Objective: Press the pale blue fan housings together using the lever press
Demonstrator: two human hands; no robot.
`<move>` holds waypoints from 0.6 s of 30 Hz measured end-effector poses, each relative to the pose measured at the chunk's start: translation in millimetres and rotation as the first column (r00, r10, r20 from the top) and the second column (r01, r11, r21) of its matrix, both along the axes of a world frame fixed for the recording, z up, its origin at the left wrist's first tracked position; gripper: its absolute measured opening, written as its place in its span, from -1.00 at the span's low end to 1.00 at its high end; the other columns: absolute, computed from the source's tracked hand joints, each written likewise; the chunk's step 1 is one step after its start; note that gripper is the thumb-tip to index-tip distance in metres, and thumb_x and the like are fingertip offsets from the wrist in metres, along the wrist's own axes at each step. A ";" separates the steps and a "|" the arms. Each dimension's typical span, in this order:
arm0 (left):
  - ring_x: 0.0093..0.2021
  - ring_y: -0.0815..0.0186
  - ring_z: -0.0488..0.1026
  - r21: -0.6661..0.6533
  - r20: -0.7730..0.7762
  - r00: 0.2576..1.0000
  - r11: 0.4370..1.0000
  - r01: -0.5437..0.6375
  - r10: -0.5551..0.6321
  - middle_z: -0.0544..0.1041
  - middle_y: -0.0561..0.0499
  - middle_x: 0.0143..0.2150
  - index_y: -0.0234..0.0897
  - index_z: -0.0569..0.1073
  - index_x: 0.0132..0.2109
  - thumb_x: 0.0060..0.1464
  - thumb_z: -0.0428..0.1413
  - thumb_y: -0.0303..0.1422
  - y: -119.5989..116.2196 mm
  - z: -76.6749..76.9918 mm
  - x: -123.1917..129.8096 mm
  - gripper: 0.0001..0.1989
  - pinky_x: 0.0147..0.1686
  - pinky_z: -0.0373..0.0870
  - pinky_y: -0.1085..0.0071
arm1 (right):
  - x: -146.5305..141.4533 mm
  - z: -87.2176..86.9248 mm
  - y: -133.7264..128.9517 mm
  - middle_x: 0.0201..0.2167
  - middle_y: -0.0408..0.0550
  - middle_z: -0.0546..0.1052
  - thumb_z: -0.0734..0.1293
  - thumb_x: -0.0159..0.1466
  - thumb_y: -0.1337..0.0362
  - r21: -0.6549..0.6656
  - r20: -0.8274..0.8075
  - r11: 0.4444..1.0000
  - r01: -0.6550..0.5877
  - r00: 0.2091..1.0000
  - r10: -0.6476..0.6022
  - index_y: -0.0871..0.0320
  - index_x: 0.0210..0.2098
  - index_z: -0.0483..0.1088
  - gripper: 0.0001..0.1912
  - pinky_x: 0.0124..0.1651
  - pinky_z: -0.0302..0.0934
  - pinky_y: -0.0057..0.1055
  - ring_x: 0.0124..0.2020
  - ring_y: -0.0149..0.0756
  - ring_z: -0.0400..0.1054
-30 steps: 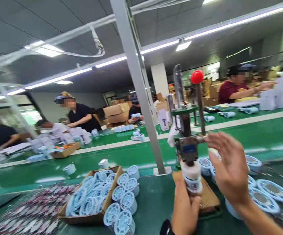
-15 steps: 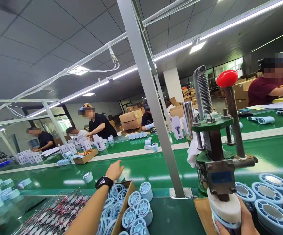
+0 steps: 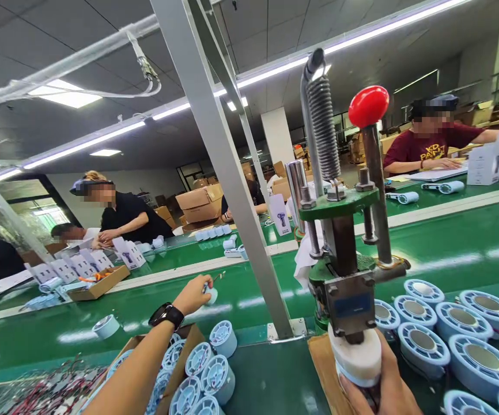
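Observation:
My left hand point(image 3: 194, 297), with a black watch on its wrist, reaches over the green belt. Its fingers are closed on a small light-blue round housing point(image 3: 210, 295), partly hidden by the hand, with a short wire end sticking out. My right hand point(image 3: 390, 383) wraps around another light-blue round housing point(image 3: 359, 379) under the hand press point(image 3: 348, 305). A white block point(image 3: 357, 354) at the foot of the press ram sits over this housing. The press has a red-knobbed lever point(image 3: 369, 109), standing upright, and a coil spring.
Blue housings with metal discs point(image 3: 463, 317) crowd the right side. Others without discs point(image 3: 217, 374) stand by a cardboard box point(image 3: 184, 351). Wired parts point(image 3: 42, 386) lie at lower left. A grey post point(image 3: 227, 173) rises between my hands. Co-workers sit or stand across the belt.
The view has swung to the right and closer to the press. My left hand now shows a blue housing in its fingers. My right hand stays at the housing under the press.

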State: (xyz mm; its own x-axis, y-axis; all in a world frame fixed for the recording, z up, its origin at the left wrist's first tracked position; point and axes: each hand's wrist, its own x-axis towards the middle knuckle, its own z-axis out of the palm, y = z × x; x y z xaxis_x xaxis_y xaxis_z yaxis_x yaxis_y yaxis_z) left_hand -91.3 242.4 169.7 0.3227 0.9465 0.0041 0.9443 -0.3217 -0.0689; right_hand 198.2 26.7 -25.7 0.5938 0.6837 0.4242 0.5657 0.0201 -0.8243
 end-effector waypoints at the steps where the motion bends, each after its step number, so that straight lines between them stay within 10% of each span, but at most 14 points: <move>1: -0.12 0.27 0.46 -0.010 0.009 0.995 0.995 0.096 -0.096 0.48 -0.02 -0.08 -0.32 0.43 -0.09 0.22 0.12 -0.33 -11.4 2.5 14.2 -0.83 -0.10 0.44 0.22 | 1.6 1.6 -1.6 0.10 0.06 0.42 0.11 0.31 -0.08 -0.002 0.017 1.000 -0.025 1.000 0.025 0.04 0.36 -0.07 -0.29 -0.05 0.41 -0.11 0.00 0.02 0.45; 5: -0.17 0.34 0.44 -0.179 0.052 0.883 0.866 0.467 -0.466 0.47 0.08 -0.15 -0.19 0.44 -0.28 0.00 0.11 -0.55 -94.8 -12.1 60.1 -0.84 -0.18 0.36 0.44 | 11.0 4.6 -9.2 0.18 0.00 0.37 0.19 0.29 -0.12 0.022 -0.009 0.992 -0.124 0.992 0.124 0.03 0.36 -0.07 -0.25 0.01 0.39 -0.25 0.11 -0.07 0.38; 9: -0.20 0.22 0.48 -0.314 0.060 0.786 0.736 0.599 -0.615 0.53 0.06 -0.24 -0.17 0.45 -0.42 -0.18 0.18 -0.56 -175.1 -51.1 87.9 -0.82 -0.27 0.36 0.39 | 15.3 4.7 -15.5 0.26 -0.02 0.28 0.23 0.24 -0.16 0.039 -0.129 0.985 -0.167 0.977 0.171 0.02 0.39 -0.10 -0.15 0.09 0.33 -0.24 0.17 -0.06 0.32; 13: 0.10 0.21 0.41 -0.203 0.072 0.835 0.812 0.547 -0.545 0.45 0.11 0.13 -0.06 0.51 -0.23 -0.12 0.13 -0.58 -198.6 -56.3 92.6 -0.67 0.12 0.28 0.28 | 13.5 7.0 -14.2 0.25 -0.02 0.29 0.26 0.21 -0.18 0.073 -0.157 0.982 -0.175 0.970 0.185 0.01 0.36 -0.02 -0.16 0.11 0.30 -0.19 0.17 -0.03 0.31; 18: 0.16 0.17 0.31 0.090 -0.020 0.991 0.987 0.132 -0.131 0.46 -0.09 0.09 -0.24 0.46 -0.05 0.12 -0.05 -0.63 -162.3 -15.0 26.8 -0.65 0.21 0.17 0.13 | 12.5 9.5 -24.4 0.17 0.02 0.35 0.23 0.29 -0.05 0.225 -0.008 0.963 -0.149 0.988 0.155 0.02 0.33 0.03 -0.31 0.04 0.35 -0.13 0.10 -0.02 0.37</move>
State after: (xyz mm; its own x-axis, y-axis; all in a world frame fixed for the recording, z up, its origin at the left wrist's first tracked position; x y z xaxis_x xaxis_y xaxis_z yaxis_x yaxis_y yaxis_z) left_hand -64.5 80.0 154.7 0.4449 0.8917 0.0831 0.8930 -0.4346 -0.1169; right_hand 210.7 2.3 -16.2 0.5029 0.6566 0.5622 0.5209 0.2888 -0.8033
